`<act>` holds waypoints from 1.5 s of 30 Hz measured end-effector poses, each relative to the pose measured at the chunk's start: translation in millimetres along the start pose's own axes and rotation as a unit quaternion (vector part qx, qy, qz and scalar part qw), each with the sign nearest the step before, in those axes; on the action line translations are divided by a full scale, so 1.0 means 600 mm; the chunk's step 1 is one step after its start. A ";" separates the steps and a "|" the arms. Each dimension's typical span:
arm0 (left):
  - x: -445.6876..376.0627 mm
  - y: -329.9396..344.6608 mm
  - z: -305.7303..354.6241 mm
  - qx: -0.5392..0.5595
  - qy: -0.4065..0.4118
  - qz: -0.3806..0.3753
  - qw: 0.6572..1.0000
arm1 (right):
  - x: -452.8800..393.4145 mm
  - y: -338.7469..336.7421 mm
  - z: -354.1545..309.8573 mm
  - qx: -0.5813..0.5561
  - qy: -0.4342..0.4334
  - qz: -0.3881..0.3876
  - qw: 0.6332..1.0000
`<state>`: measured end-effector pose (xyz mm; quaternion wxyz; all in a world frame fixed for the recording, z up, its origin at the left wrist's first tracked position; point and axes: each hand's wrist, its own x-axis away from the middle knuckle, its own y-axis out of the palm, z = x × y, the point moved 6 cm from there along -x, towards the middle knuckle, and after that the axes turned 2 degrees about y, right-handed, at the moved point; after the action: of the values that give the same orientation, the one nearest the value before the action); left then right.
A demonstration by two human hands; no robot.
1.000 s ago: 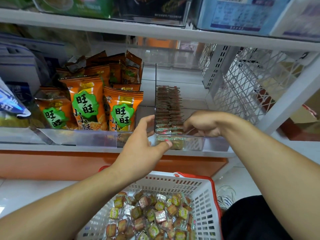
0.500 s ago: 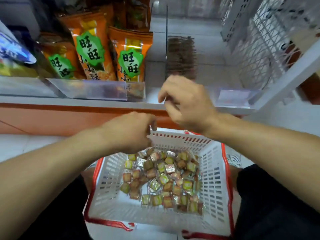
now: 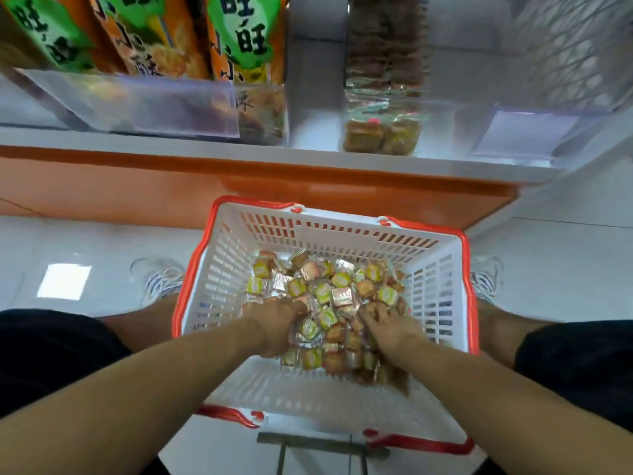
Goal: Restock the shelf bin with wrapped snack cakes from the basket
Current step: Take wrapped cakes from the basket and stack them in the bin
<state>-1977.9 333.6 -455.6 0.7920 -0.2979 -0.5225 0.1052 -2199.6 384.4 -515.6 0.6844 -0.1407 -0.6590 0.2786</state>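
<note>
At the far left of the shelf (image 3: pixel 239 145) stand orange snack bags (image 3: pixel 239 39) with green labels, behind a clear front panel. Below them, the person's left hand (image 3: pixel 274 327) is down in the white basket (image 3: pixel 442 279) with red rim, knuckles up, fingers dug into the heap of wrapped snack cakes (image 3: pixel 329 293) — whether they have closed on a cake cannot be told, since the fingertips are buried. The cakes fill the basket floor, small squares in shiny wrappers. Just right of centre, the right hand (image 3: pixel 387 323) also lies in the pile, fingers bent among the wrappers; its grip is blurred and unclear too. Above it, the clear shelf bin (image 3: pixel 380 125) holds a row of the same cakes running back from its front wall. A white wire mesh panel (image 3: pixel 565 46) sits at far right.
</note>
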 end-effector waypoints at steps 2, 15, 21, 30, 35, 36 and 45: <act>-0.031 0.017 0.010 0.009 0.012 0.014 1.000 | -0.014 -0.003 -0.001 -0.002 -0.021 0.010 1.000; -0.144 0.134 0.084 0.141 -0.054 0.057 0.987 | -0.053 -0.031 -0.031 -0.117 -0.073 0.066 0.988; -0.154 0.136 0.065 0.174 -0.042 0.033 0.983 | -0.051 0.001 -0.025 -0.139 -0.066 -0.048 0.987; -0.153 0.129 0.076 0.257 -0.084 0.004 0.963 | -0.029 -0.031 -0.038 -0.237 -0.052 -0.009 0.970; -0.111 0.033 0.074 0.348 -0.049 0.030 0.936 | 0.041 -0.177 -0.017 -0.192 -0.104 0.037 0.975; -0.097 0.006 0.071 0.365 -0.051 0.040 0.929 | 0.062 -0.212 -0.013 -0.173 -0.114 0.057 0.977; 0.092 -0.230 0.164 0.739 0.079 -0.008 0.669 | 0.371 -0.501 0.008 -0.119 -0.300 0.341 0.883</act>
<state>-2061.3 285.1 -306.0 0.7921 0.3817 -0.2124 0.4263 -2150.7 267.7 -163.3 0.2949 -0.3469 -0.7720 0.4436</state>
